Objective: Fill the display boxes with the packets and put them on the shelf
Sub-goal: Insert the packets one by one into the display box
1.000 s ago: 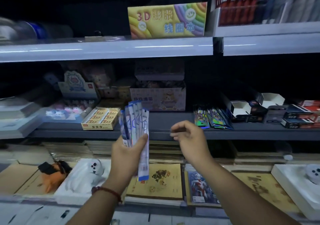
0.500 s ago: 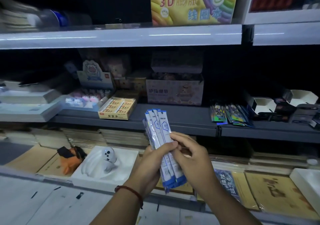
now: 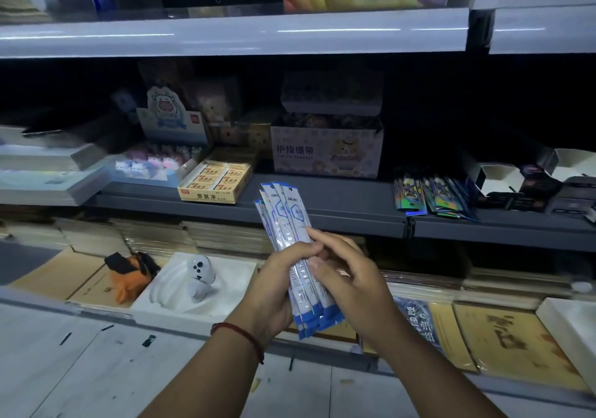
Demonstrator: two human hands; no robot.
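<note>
A bundle of long blue-and-white packets [image 3: 292,221] stands upright in front of the middle shelf [image 3: 338,214]. My left hand [image 3: 274,292] grips the bundle from the left, thumb across its front. My right hand [image 3: 348,275] holds it from the right with fingers curled over the packets. Two open white display boxes [image 3: 500,177] sit empty on the shelf at the right, next to a fanned pile of dark, colourful packets [image 3: 432,196].
On the middle shelf stand a yellow eraser box [image 3: 216,180], a bear-printed carton [image 3: 325,151] and a cow-topped display [image 3: 171,117]. Below lie notebooks, a white tray with a ghost figure [image 3: 200,275] and an orange toy [image 3: 129,272]. A shelf edge [image 3: 225,35] runs overhead.
My right hand came in from the open air and closed on the packets held by my left. The fanned packets got squared into one bundle, lower and more to the right.
</note>
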